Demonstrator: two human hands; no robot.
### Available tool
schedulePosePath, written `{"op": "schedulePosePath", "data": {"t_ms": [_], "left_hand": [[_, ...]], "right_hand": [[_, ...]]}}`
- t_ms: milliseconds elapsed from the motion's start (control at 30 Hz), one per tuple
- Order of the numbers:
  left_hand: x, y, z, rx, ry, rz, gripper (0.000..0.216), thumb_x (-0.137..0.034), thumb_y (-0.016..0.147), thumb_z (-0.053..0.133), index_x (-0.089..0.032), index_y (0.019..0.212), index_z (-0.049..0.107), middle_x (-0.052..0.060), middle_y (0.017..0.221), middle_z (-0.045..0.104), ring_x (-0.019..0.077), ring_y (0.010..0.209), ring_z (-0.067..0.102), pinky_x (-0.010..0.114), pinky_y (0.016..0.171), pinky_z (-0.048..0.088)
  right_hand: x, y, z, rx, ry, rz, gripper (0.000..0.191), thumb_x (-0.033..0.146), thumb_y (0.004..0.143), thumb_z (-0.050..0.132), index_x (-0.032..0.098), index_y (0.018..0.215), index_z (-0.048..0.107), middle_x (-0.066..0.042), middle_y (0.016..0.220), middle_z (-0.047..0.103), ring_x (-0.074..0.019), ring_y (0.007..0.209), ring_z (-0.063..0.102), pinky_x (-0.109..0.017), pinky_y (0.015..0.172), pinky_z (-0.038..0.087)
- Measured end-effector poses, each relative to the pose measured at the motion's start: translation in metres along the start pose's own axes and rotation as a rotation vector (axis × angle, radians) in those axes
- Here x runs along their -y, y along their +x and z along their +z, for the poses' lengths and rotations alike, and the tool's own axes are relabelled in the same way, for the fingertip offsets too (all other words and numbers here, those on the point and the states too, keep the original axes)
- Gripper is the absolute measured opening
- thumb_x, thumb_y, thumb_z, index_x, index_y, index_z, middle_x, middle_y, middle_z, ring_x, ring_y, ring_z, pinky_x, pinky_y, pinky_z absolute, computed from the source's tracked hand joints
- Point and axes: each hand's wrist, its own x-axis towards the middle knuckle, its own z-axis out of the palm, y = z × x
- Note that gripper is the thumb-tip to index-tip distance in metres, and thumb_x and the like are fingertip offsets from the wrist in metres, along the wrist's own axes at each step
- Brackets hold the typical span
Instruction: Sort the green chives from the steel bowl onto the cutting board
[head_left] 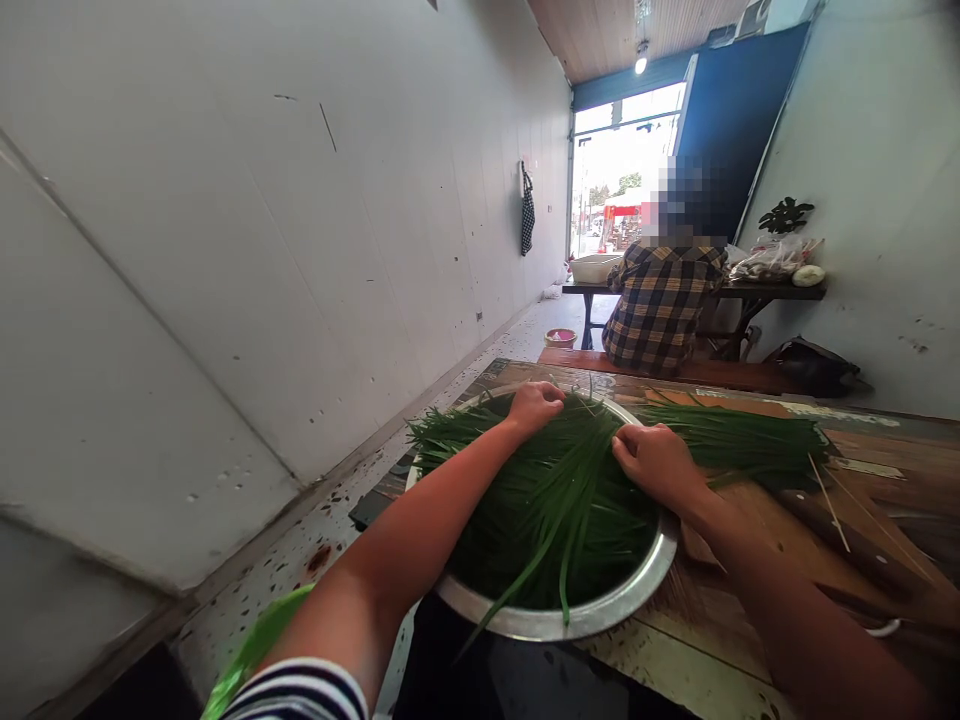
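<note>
A wide metal basin [667,555] stands at the table's near left side, heaped with long green garlic chives [559,490]. Over its far part, my left hand [538,403] has its fingers pinched together; what they hold, if anything, is too small to name. A thin pale strand lies close to those fingertips. My right hand [652,458] is closed on a bunch of the chives at the basin's right rim, and their leaves fan toward me, a few hanging over the near rim. More chives [750,437] lie in a pile right of that hand.
A wooden board [757,525] and a dark-handled knife [862,545] lie on the right of the table [667,640]. A person in a plaid shirt [664,305] sits beyond, back turned, at another table with a white tub [596,268]. A wall [300,250] runs along the left.
</note>
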Motion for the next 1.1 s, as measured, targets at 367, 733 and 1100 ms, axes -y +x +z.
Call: {"op": "schedulePosePath", "data": {"t_ms": [367,733,1100], "left_hand": [[0.004,-0.001,0.003,0.008,-0.118,-0.049,0.024,-0.027,0.068,0.065,-0.01,0.083,0.072,0.006,0.077,0.07,0.0132,0.069,0.06,0.023,0.066,0.045],[0.008,-0.001,0.011,0.024,-0.18,-0.077,0.027,-0.031,0.068,0.064,-0.011,0.084,0.072,0.005,0.071,0.069,0.0112,0.061,0.057,0.022,0.06,0.043],[0.008,0.0,0.011,0.004,-0.189,-0.033,0.023,-0.028,0.067,0.067,-0.011,0.082,0.073,0.005,0.073,0.07,0.0128,0.067,0.061,0.024,0.068,0.047]], "right_hand": [[0.0,0.001,0.0,0.033,-0.021,0.06,0.029,0.029,0.083,0.042,0.019,0.068,0.065,-0.004,0.067,0.068,-0.0148,0.06,0.056,-0.027,0.062,0.03],[0.0,0.001,0.0,0.03,0.006,-0.01,0.03,0.03,0.084,0.041,0.019,0.068,0.064,-0.002,0.06,0.064,-0.0135,0.058,0.053,-0.025,0.063,0.03],[0.0,0.0,0.0,0.028,0.01,-0.011,0.029,0.03,0.084,0.042,0.019,0.069,0.064,-0.002,0.061,0.065,-0.0142,0.059,0.053,-0.025,0.063,0.031]]}}
